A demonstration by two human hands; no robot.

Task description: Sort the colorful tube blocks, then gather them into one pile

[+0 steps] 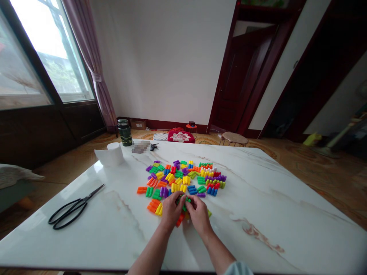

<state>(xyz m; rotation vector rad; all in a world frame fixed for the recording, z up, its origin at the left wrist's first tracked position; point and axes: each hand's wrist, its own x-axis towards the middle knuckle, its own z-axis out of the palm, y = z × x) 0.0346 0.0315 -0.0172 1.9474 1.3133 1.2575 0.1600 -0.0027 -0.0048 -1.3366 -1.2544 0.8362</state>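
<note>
On the white marble bench (258, 214), glossy and streaked with grey-brown veins, a loose spread of capsule-shaped plastic blocks (183, 177) lies in bright orange, purple, yellow, blue, red and green, many joined in short rows. The left hand (172, 211) and right hand (199, 215) sit at the spread's near edge, fingers curled narrowly around a small clump of green blocks (181, 201); the 2 hands nearly touch over it. An orange stack (153, 206) lies just beside the left hand. Farther left rest black-handled scissors (75, 206) and a white paper roll (110, 155). At the far edge stand a camouflage-green flask (125, 132) and keys (153, 147) - beyond them, a red cushion (180, 136) sits on the patterned floor (301, 168).
</note>
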